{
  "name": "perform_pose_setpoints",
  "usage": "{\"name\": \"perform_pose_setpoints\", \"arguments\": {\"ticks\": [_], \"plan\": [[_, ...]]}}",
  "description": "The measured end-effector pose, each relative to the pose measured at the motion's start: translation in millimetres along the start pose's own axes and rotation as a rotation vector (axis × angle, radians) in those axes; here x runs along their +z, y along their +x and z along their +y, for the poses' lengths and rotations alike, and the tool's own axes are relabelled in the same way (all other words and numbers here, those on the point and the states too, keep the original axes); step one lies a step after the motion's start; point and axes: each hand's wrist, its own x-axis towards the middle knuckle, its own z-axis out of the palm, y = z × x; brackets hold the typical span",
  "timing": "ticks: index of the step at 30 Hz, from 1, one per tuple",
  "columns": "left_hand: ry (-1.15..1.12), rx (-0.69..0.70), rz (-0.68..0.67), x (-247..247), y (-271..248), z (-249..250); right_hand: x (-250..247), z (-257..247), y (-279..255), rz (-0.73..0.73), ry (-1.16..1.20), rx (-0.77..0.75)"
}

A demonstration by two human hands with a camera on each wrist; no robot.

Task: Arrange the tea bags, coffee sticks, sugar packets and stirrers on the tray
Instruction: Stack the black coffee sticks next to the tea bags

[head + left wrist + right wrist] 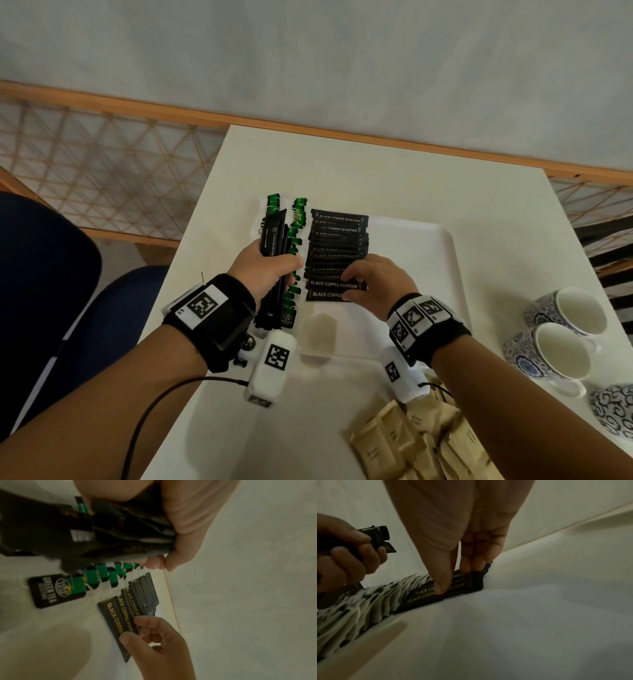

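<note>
laying black coffee sticks (pixel 337 255) in overlapping row on white tray (pixel 442 260); right hand (pixel 375 282) pinches nearest stick flat, left hand (pixel 265 270) grips spare bundle (pixel 272 240) above green tea bags (pixel 296 240), already in rows; sugar packets (pixel 421 442) heaped off tray on table, untouched; stirrers not visible

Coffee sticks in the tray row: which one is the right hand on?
The second-nearest stick, label fully readable; the right hand pinches its right end. The nearest stick lies partly under the thumb.
</note>
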Motion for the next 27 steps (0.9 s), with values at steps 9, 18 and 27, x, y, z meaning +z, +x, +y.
{"name": "perform_pose_setpoints", "arguments": {"ticks": [9,18,27], "plan": [[-0.015,-0.006,-0.019,1.9,2.8,1.3,0.8,-1.9,2.7,0.008,-0.021,-0.01],[-0.054,-0.029,-0.06,6.9,4.6,0.9,3.8,-7.7,1.0,-0.047,-0.039,-0.048],[-0.099,-0.013,-0.09,10.0,5.7,-1.2,-1.7,-18.3,-0.3,-0.035,0.084,-0.035]]}}
